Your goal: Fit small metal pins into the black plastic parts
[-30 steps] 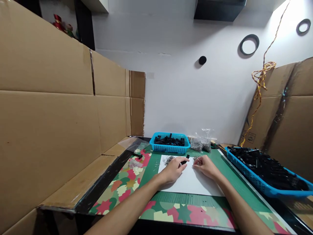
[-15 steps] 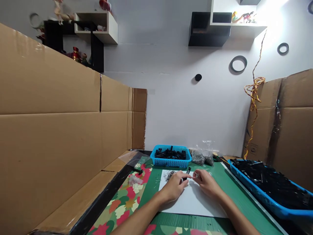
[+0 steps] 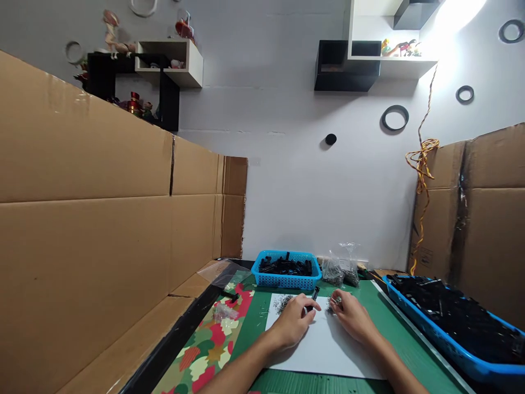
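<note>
My left hand [image 3: 294, 320] rests on a white sheet of paper [image 3: 324, 350] and is closed on a small black plastic part [image 3: 314, 295] that sticks up between its fingertips. My right hand [image 3: 351, 316] lies just to the right of it, fingers pinched over a small heap of tiny metal pieces [image 3: 333, 302]; what it holds is too small to make out. A second heap of metal pieces [image 3: 282, 303] lies on the paper left of my left hand.
A small blue basket [image 3: 286, 270] of black parts stands behind the paper, with clear bags of metal bits [image 3: 341, 269] beside it. A long blue tray [image 3: 451, 323] of black parts runs along the right. Cardboard walls [image 3: 102, 219] enclose both sides. A green cutting mat [image 3: 394, 339] lies under the paper.
The camera has tilted upward, so the table sits lower in view and the wall shelves appear. Both hands stay together on the paper with little movement.
</note>
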A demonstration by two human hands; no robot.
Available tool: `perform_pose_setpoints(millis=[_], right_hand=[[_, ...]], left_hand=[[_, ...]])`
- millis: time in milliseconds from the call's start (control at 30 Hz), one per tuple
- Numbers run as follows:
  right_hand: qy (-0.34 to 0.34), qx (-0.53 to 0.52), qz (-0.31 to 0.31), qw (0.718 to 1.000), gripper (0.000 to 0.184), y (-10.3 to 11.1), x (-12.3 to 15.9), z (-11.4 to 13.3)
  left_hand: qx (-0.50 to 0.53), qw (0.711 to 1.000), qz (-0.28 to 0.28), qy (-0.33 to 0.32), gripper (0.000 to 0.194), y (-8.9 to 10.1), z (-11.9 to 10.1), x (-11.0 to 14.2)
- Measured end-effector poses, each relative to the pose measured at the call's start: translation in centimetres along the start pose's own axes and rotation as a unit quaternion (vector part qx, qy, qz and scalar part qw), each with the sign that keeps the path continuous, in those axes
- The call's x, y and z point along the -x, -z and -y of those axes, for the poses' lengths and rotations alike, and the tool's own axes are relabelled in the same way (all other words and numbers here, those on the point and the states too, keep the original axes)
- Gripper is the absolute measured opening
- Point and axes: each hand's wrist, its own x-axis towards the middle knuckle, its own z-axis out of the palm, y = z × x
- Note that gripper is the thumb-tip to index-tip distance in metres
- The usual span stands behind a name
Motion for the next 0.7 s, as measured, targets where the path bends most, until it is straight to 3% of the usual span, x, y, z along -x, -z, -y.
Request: perform_pose_setpoints(millis=[167,400,533,700], right_hand=[[-0.020,0.060,0.014,0.998,0.016,0.5,0.2,0.4],[-0.014,0.059,-0.021,0.998,0.021,0.4,0.2,0.7],[0.042,-0.099,-0.009,0.994,0.028,0.2,0.0,1.5],[0.086,-0.312,0.061,0.944,0.048,0.0,0.2,3.3]], left_hand=[[-0.002,1.000,-0.002,-0.004,0.033,-0.2,0.6,0.0],[0.008,1.000,-0.005,0.005,0.033,-0.2,0.4,-0.1],[0.034,0.999,-0.024,0.010,0.035,-0.2,0.4,-0.3],[0.096,0.995,-0.023,0.001,0.039,-0.2,0.3,-0.8]])
